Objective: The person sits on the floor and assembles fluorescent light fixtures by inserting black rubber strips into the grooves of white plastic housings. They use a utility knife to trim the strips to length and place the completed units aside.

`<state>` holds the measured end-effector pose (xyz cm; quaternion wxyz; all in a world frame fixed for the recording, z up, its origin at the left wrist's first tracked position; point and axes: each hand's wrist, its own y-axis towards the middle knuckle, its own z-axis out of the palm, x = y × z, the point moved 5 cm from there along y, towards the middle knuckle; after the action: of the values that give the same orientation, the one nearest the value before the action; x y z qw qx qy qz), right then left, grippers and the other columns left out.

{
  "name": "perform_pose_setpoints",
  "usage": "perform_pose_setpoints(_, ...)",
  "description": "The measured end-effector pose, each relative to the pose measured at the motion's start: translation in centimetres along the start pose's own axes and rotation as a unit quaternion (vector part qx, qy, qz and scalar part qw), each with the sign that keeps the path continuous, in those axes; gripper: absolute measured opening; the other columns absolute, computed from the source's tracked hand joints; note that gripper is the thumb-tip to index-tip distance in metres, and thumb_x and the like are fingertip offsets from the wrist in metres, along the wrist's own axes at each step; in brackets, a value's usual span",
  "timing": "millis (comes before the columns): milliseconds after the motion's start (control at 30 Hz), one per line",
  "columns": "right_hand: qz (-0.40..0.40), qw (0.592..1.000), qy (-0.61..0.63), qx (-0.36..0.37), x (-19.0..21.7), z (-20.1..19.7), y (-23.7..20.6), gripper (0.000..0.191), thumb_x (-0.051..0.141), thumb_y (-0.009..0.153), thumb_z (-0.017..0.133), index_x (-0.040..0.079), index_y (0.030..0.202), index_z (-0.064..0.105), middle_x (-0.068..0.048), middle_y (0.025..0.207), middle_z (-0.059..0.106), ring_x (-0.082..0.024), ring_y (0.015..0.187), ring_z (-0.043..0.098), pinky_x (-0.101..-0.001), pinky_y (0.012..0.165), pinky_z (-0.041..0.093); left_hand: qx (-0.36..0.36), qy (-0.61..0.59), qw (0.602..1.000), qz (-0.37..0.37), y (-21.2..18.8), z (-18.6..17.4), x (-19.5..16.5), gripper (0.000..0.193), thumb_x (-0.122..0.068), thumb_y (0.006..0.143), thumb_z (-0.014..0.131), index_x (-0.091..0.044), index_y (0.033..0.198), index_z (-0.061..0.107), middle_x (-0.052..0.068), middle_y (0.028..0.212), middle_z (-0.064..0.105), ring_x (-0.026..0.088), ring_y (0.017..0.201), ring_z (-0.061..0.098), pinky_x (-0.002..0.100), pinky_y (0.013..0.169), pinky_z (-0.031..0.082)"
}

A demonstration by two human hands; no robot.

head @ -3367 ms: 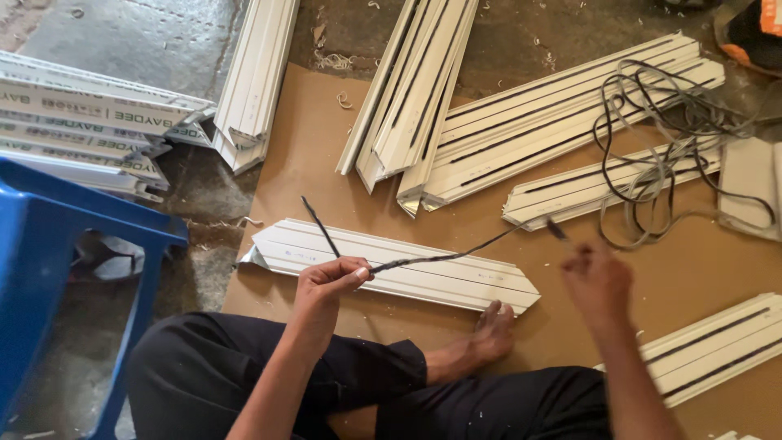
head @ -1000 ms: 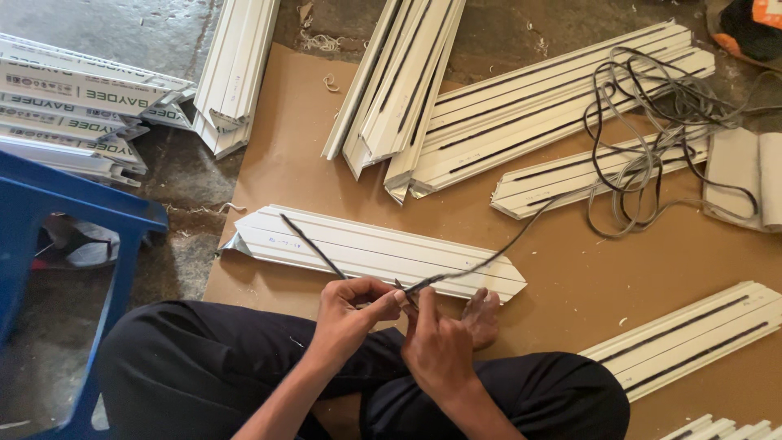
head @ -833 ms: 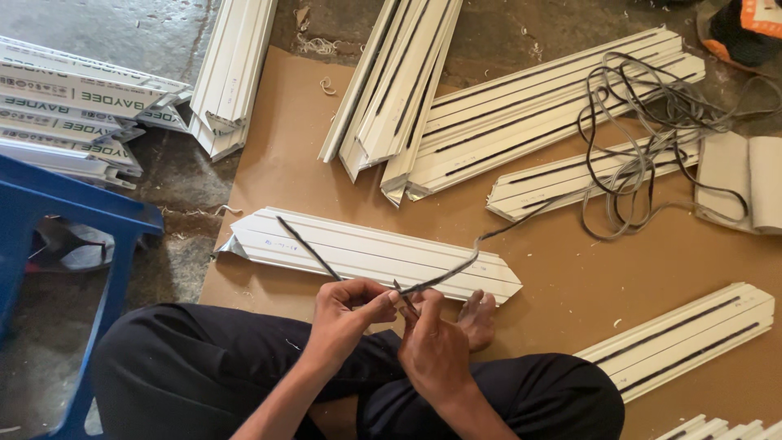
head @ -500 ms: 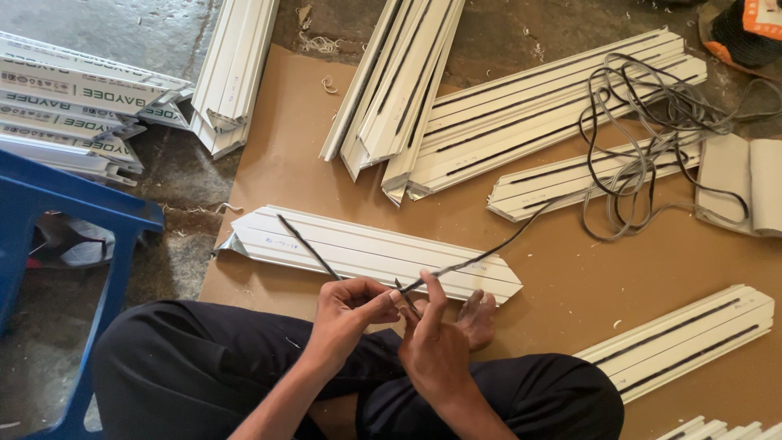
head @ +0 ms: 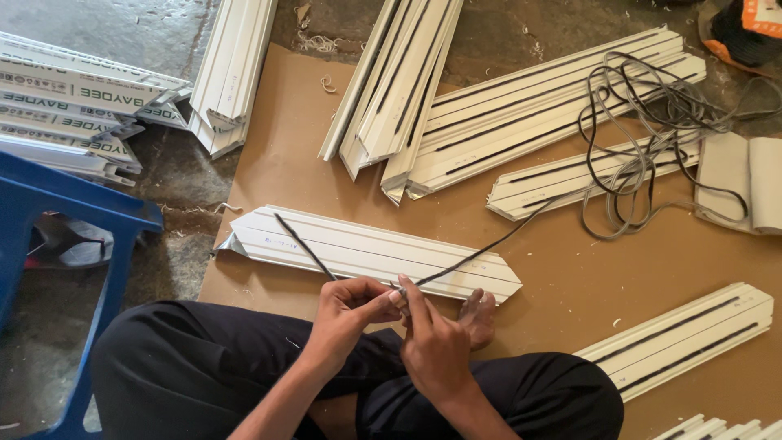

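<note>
Brown cardboard sheet (head: 269,163) over a concrete floor, white profile (head: 366,253) lying before my crossed legs; my left hand (head: 346,310) and right hand (head: 432,342) meeting above it, fingertips pinching the black rubber strip (head: 481,251), wrists bent inward

Soft, even daylight fills the scene, with no hard glare anywhere. The white profile strips (head: 371,253) read bright but keep their grooves, and the brown cardboard sheet (head: 570,277) is evenly lit. Shadows are faint and short, darkest under the blue plastic stool (head: 73,220) and in the black trousers (head: 204,358), where folds barely show. Focus is sharp overall; straight strips bow slightly toward the edges.
</note>
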<state>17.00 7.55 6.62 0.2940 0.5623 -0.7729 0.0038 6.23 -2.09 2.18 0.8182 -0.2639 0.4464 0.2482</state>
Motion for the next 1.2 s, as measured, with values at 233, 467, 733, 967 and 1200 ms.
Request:
perform_pose_setpoints(233,0.056,0.998,0.029,0.028,0.0,-0.4,0.2,0.062,-0.005,0.078,0.059,0.012,0.138,0.059,-0.009,0.081,0.077,-0.026,0.074,0.076,-0.0536,0.107,0.031,0.031,-0.004,0.999,-0.004,-0.2,0.5,0.0,0.019,-0.011,0.090,0.074,0.008,0.096,0.075,0.013,0.088,0.079,0.017,0.085,0.077,0.034,0.086,0.063)
perform_pose_setpoints(467,0.001,0.998,0.035,-0.045,0.7,-1.4,0.2,0.043,0.002,0.089,0.064,0.012,0.131,0.063,-0.007,0.082,0.078,-0.028,0.080,0.075,-0.0636,0.121,0.008,0.051,-0.010,0.998,-0.030,-0.1,0.6,0.0,0.017,-0.010,0.090,0.074,0.006,0.094,0.075,0.012,0.088,0.079,0.017,0.084,0.076,0.034,0.085,0.063)
perform_pose_setpoints(733,-0.003,0.991,0.121,-0.057,-0.2,-1.5,-0.2,0.029,0.001,0.088,0.064,0.007,0.115,0.070,-0.007,0.072,0.075,-0.022,0.071,0.074,-0.0469,0.123,0.014,0.042,-0.017,0.995,-0.084,-0.1,0.4,0.3,0.023,-0.004,0.088,0.076,0.006,0.103,0.061,0.011,0.081,0.075,0.016,0.074,0.077,0.028,0.066,0.063)
perform_pose_setpoints(967,0.019,0.978,0.204,-0.035,-0.5,-1.8,-0.3,0.021,0.001,0.094,0.061,0.007,0.112,0.071,0.000,0.067,0.073,-0.012,0.065,0.070,-0.0337,0.120,0.022,0.118,-0.103,0.982,-0.108,-0.6,1.8,-0.3,0.037,-0.009,0.087,0.075,-0.001,0.122,0.069,0.002,0.072,0.070,0.002,0.047,0.046,0.018,0.041,0.029)
perform_pose_setpoints(1200,0.008,0.980,0.187,-0.067,-1.2,-2.1,-0.4,0.015,0.004,0.090,0.064,0.006,0.103,0.070,0.000,0.058,0.068,-0.012,0.067,0.065,-0.0382,0.119,0.006,0.118,0.113,0.984,-0.070,0.2,1.1,0.5,0.017,-0.013,0.093,0.074,0.004,0.095,0.077,0.003,0.068,0.072,0.003,0.051,0.050,0.021,0.045,0.034)
